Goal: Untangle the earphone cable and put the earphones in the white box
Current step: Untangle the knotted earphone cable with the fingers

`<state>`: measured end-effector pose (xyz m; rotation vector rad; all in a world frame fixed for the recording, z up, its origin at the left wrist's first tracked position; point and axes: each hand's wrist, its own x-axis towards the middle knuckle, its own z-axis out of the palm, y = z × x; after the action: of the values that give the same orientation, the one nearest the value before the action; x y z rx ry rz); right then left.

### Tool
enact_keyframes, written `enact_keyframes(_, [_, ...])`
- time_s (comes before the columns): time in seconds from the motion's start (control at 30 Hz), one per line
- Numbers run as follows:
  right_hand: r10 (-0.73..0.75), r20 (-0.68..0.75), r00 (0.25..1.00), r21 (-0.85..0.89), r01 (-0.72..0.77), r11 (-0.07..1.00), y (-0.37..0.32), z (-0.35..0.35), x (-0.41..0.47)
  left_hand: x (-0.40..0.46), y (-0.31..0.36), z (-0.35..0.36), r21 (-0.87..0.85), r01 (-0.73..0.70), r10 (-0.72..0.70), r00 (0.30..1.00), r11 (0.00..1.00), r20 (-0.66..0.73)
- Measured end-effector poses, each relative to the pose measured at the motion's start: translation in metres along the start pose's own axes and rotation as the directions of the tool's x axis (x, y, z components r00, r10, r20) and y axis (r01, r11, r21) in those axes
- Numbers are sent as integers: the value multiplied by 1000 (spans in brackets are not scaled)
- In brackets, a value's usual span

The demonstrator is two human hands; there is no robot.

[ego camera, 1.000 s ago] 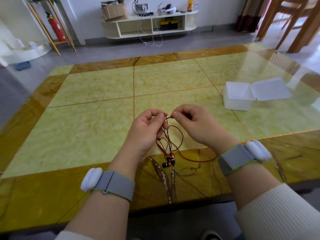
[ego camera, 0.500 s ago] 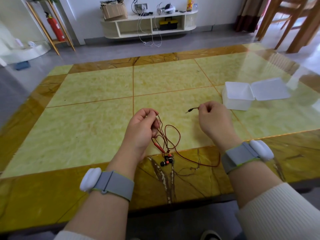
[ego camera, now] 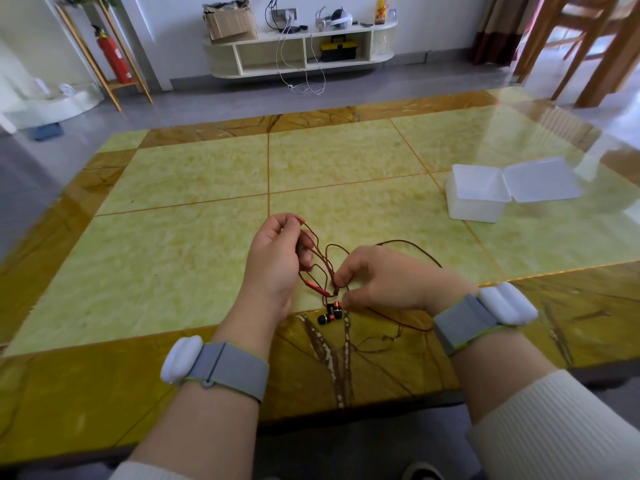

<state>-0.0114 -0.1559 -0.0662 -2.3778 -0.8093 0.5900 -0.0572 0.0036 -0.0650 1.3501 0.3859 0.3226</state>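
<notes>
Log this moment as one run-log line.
stage: untangling | left hand: pinches cable | right hand: pinches cable | earbuds: on table | white box: open

The right hand is covering part of the red earphone cable, so where its strands are crossing underneath is not showing. The left hand is hiding the cable end it is pinching. The frame's bottom edge is cropping both forearms, and the shelf items are looking too small to identify
</notes>
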Motion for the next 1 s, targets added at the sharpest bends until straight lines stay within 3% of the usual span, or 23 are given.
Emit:
enact_keyframes(0.13, [-18, -68, 997, 16, 19, 1000, 5, 1, 4, 2, 1, 0, -27, -4, 2, 998, 1000, -59])
enact_keyframes(0.3, [-28, -216, 976, 41, 37, 998, 15, -7, 2, 8, -5, -6, 93, 26, -8, 982, 995, -189])
enact_keyframes(0.57, [-24, -474, 880, 214, 141, 967, 14, -13, 3, 8, -6, -6, 229, 122, -80, 979, 966, -186])
enact_keyframes(0.8, [111, -622, 775, 312, 115, 943, 16, -16, 7, 2, -2, -1, 64, 126, -132, 987, 990, 88])
enact_keyframes(1.0, [246, -725, 644, 360, 50, 932, 29, -23, 8, -1, -8, -6, 127, 57, -85, 971, 990, 223])
